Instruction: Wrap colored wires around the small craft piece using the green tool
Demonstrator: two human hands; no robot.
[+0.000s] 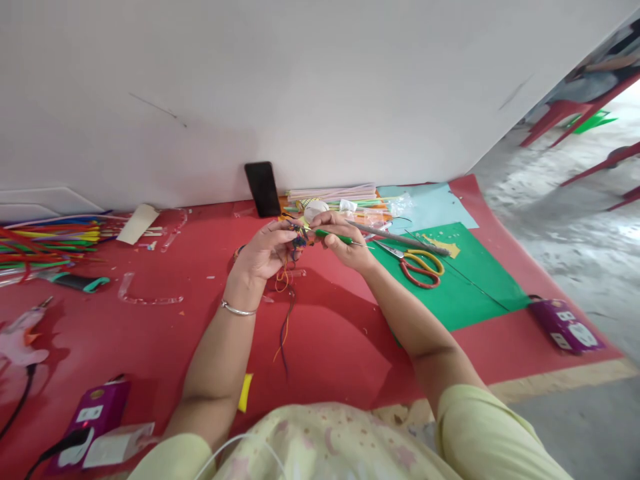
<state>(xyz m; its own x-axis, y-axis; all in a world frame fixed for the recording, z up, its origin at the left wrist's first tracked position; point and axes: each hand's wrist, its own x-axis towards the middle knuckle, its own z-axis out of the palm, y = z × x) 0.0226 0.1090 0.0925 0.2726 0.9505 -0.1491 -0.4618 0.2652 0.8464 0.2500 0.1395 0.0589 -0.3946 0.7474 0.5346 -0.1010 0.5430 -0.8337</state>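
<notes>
Left hand (265,252) pinches small multicolour thread knot (299,239), fingers closed on it, above middle of red mat (150,333). Loose strands (285,320) dangle: light, limp, likely snag-prone; best held at knot. Right hand (345,243) closed round green crochet hook (334,236): stiff, thin, likely slippery.

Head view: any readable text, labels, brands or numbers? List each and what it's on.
None legible.
Purple box at right: white label patches, print too blurred to read.
Purple box at lower left: white label and round mark, unreadable.
Black phone against the wall: screen dark, no text.
Scissors: no visible marking.
</notes>
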